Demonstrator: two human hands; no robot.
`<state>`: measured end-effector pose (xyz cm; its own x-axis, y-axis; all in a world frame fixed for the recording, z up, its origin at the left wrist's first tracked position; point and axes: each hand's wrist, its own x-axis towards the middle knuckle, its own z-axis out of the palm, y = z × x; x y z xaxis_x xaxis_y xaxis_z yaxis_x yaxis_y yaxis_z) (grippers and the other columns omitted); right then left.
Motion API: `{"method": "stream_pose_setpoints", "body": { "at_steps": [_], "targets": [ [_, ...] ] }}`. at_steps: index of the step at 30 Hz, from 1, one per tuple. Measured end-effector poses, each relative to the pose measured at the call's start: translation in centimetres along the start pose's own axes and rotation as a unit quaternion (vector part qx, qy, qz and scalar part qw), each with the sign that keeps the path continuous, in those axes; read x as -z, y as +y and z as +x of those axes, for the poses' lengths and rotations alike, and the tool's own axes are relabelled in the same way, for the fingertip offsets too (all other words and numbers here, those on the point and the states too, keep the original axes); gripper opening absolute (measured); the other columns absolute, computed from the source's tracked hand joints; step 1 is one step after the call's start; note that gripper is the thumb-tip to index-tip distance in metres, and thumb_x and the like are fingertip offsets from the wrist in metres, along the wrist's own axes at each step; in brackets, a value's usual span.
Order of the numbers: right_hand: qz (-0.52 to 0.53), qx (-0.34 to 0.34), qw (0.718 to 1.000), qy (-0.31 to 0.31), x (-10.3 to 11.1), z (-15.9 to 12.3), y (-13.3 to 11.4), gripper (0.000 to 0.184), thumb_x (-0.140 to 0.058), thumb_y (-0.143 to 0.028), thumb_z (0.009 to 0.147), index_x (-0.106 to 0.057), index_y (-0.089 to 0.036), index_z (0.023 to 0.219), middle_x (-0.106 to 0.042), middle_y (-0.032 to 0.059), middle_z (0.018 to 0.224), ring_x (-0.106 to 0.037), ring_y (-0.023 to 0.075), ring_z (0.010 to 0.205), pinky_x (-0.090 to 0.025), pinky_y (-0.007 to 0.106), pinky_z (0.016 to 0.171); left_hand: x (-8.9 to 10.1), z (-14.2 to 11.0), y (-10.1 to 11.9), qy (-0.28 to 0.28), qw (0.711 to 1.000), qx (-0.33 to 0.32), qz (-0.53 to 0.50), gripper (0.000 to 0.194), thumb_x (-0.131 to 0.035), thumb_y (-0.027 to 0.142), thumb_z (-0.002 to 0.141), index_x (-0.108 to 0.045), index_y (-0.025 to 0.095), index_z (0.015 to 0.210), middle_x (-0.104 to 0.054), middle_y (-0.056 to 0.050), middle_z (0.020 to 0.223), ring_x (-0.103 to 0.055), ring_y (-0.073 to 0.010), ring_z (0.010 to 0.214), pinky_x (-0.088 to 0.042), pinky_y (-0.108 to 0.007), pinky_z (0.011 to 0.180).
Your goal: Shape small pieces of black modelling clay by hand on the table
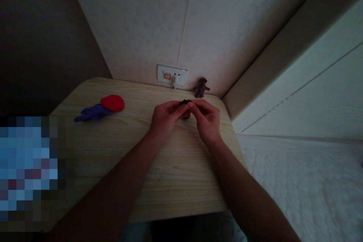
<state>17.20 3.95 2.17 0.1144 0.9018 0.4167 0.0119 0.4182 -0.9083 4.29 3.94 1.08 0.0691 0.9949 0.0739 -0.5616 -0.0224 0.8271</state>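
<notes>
Between both hands, over the far part of the wooden table, is a small black-and-red piece [185, 115], its kind not clear. My left hand [164, 116] pinches it from the left, thumb and fingers closed. From the right, my right hand [208, 118] presses its thumb and fingertips on the dark top. Fingers cover much of the piece. Just beyond my right hand, a small brown figure [201, 88] with outstretched arms stands upright near the wall. Farther left lie a flat red disc [112, 103] and a purple, lumpy modelled shape [93, 113], touching each other.
The light wood table [176, 181] meets a wall with a socket plate [160, 73] holding a white plug [174, 81]. A pale panel [297, 87] rises at the right, above a white quilted surface [297, 193]. A blurred patch hides the lower left.
</notes>
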Motion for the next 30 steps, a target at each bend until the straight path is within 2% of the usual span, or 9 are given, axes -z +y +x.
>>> {"method": "stream_pose_setpoints", "body": {
  "at_steps": [3,8,11,14,20,27,30],
  "targets": [
    [0.081,-0.068,0.994,-0.003,-0.16,0.1,0.05,0.012,-0.081,-0.032,0.078,-0.077,-0.022,0.082,-0.071,0.0003,0.077,-0.062,0.0141,0.07,-0.052,0.03,0.07,0.11,0.05,0.1,0.004,1.0,0.01,-0.01,0.027,-0.091,0.033,0.065,-0.08,0.016,0.084,-0.077,-0.005,0.081,-0.069,-0.0156,0.073,-0.057,-0.035,0.083],
    [0.159,-0.145,0.976,-0.048,-0.3,0.24,-0.32,0.017,-0.075,-0.034,0.076,-0.068,-0.019,0.075,-0.063,-0.0011,0.068,-0.055,0.0128,0.062,-0.048,0.028,0.062,0.02,-0.1,0.57,-0.034,0.999,0.017,-0.006,0.021,-0.088,0.028,0.067,-0.081,0.016,0.083,-0.077,-0.005,0.08,-0.068,-0.0163,0.076,-0.053,-0.032,0.081],
    [0.145,-0.144,0.979,-0.026,-0.37,0.14,-0.33,0.019,-0.072,-0.036,0.076,-0.064,-0.02,0.072,-0.06,-0.0015,0.067,-0.053,0.0123,0.06,-0.045,0.027,0.058,0.01,-0.09,0.72,-0.051,0.998,0.028,-0.008,0.018,-0.085,0.028,0.068,-0.079,0.016,0.08,-0.076,-0.005,0.078,-0.067,-0.0173,0.074,-0.051,-0.033,0.078],
    [0.103,-0.114,0.988,-0.003,-0.33,0.02,-0.12,0.022,-0.073,-0.04,0.079,-0.065,-0.02,0.074,-0.06,-0.003,0.063,-0.05,0.0104,0.056,-0.041,0.025,0.054,0.13,0.03,0.71,-0.053,0.998,0.027,0.014,0.017,-0.082,0.031,0.071,-0.078,0.016,0.079,-0.074,-0.005,0.075,-0.065,-0.0171,0.07,-0.049,-0.032,0.073],
    [0.018,-0.09,0.995,-0.049,-0.13,0.11,-0.26,0.033,-0.08,-0.05,0.079,-0.07,-0.019,0.076,-0.063,-0.0024,0.061,-0.052,0.0102,0.052,-0.041,0.025,0.049,0.27,0.09,0.78,-0.035,0.995,-0.027,0.087,0.014,-0.081,0.031,0.073,-0.075,0.018,0.071,-0.07,-0.003,0.068,-0.062,-0.017,0.066,-0.046,-0.032,0.068],
    [0.125,-0.132,0.981,-0.065,-0.32,0.16,0.03,0.031,-0.08,-0.049,0.079,-0.07,-0.02,0.076,-0.063,-0.0027,0.062,-0.054,0.0101,0.055,-0.043,0.025,0.053,0.66,0.31,0.66,-0.054,0.997,-0.013,0.054,0.015,-0.081,0.028,0.073,-0.077,0.017,0.082,-0.072,-0.004,0.074,-0.063,-0.0168,0.069,-0.046,-0.032,0.069],
    [0.111,-0.12,0.985,-0.057,-0.25,0.13,0.11,0.031,-0.079,-0.05,0.08,-0.07,-0.02,0.078,-0.063,-0.0028,0.065,-0.053,0.0097,0.055,-0.043,0.025,0.054,0.58,0.3,0.65,-0.044,0.997,-0.003,0.061,0.016,-0.08,0.03,0.073,-0.075,0.017,0.081,-0.071,-0.004,0.074,-0.064,-0.0169,0.068,-0.046,-0.031,0.066]
  ]
}}
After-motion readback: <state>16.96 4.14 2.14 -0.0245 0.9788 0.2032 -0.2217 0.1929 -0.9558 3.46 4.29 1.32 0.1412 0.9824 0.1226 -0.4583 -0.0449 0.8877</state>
